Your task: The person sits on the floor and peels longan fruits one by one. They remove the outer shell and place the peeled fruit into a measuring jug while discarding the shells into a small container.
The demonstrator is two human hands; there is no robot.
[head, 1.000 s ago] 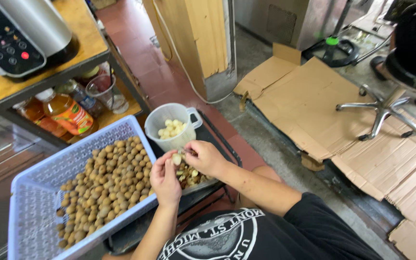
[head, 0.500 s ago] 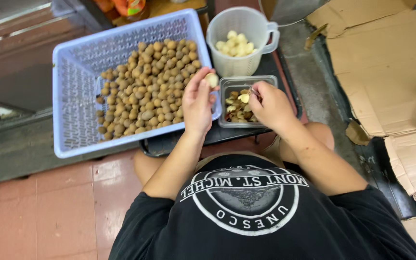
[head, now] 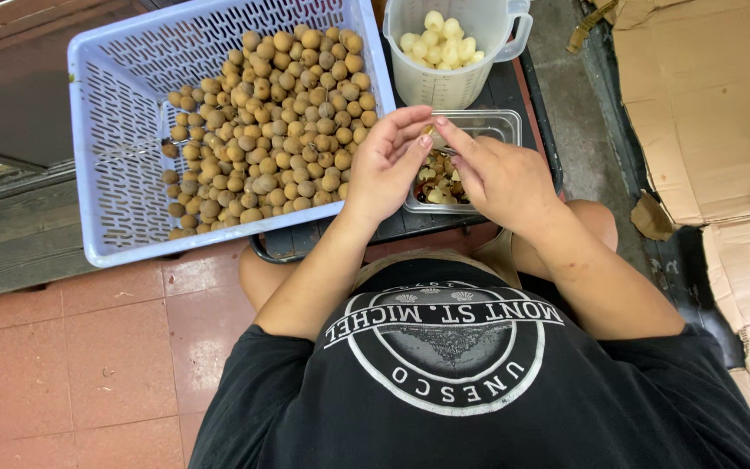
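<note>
Both your hands pinch one small brown fruit (head: 428, 130) between fingertips, left hand (head: 386, 161) and right hand (head: 498, 174) meeting above the clear tray (head: 505, 122) of shells. Squeeze unevenly and it could slip, dropping among shells or rolling left into the blue basket (head: 115, 139).

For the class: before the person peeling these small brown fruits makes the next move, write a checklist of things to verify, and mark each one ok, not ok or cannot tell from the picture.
1. Both hands on one fruit: left hand and right hand meet fingertip to fingertip at a small brown fruit. Ok.
2. Hands over the clear tray of shells: ok.
3. Room in the measuring jug for more peeled white fruit: ok, not brim-full.
4. Unpeeled fruit left in the blue basket, within reach: ok.
5. Shell already cracked: cannot tell, fingers hide it.
</note>
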